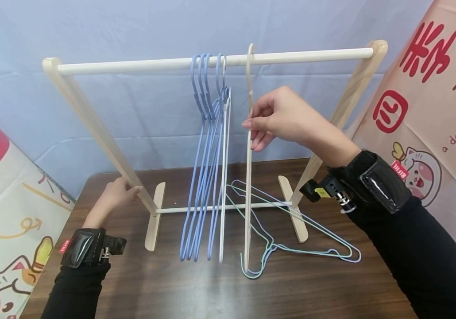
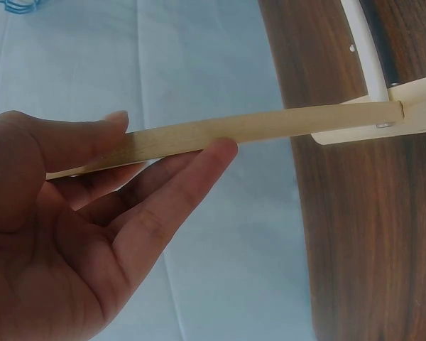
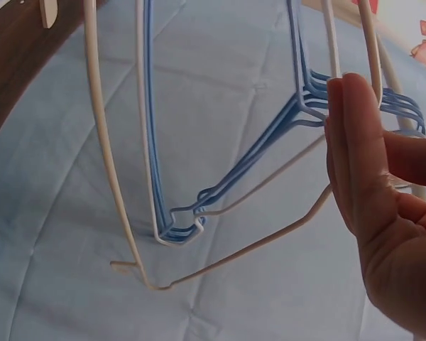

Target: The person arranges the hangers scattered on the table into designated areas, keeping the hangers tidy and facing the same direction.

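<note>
My right hand (image 1: 284, 115) pinches a cream hanger (image 1: 248, 190) near its neck, between thumb and fingers. The hanger's hook goes over the white top rail (image 1: 132, 65) of a wooden garment rack, and its long side hangs down edge-on. To its left hang several blue hangers (image 1: 188, 217) and a white hanger (image 1: 223, 199), close together. Low on the rack's left upright (image 1: 100, 133) is my left hand (image 1: 116, 195). In the left wrist view, its thumb lies on one side of that wooden upright (image 2: 270, 126) and its fingers on the other.
Pale green and lilac hangers (image 1: 311, 253) lie overlapping on the dark wooden table (image 1: 164, 283), right of the hanging ones. The rack's right upright (image 1: 349, 97) stands behind my right forearm. A light blue cloth (image 1: 132, 26) covers the back; printed cloths hang at both sides.
</note>
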`<state>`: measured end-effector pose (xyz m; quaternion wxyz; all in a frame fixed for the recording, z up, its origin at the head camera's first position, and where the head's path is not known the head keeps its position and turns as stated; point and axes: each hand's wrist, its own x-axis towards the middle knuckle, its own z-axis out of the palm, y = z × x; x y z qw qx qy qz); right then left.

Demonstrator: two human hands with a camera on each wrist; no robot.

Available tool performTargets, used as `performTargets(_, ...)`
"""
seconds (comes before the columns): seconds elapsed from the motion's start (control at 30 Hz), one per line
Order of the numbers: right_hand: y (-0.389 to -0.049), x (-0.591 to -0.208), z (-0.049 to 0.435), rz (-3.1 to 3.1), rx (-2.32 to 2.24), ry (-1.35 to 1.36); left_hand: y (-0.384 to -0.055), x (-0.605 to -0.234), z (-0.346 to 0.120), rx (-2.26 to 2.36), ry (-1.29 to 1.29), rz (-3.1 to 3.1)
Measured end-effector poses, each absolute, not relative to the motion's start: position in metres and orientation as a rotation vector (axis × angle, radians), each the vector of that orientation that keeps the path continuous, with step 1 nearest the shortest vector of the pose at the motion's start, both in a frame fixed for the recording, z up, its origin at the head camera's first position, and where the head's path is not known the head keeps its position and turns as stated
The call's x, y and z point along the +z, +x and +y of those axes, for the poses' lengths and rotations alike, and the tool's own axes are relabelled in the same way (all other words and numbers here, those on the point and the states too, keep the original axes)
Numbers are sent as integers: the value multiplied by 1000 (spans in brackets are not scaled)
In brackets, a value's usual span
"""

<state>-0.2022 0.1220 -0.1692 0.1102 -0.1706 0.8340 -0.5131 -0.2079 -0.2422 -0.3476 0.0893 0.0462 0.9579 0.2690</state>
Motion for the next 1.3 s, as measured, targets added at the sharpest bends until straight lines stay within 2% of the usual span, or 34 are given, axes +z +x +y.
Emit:
performTargets(0.6, -208, -175, 107, 2518, -1356, -553, -208, -347, -242, 800, 137, 2849)
performTargets(1.3, -206, -179, 106, 2433, -1436, -580, -207, -347, -242, 804, 147, 2859)
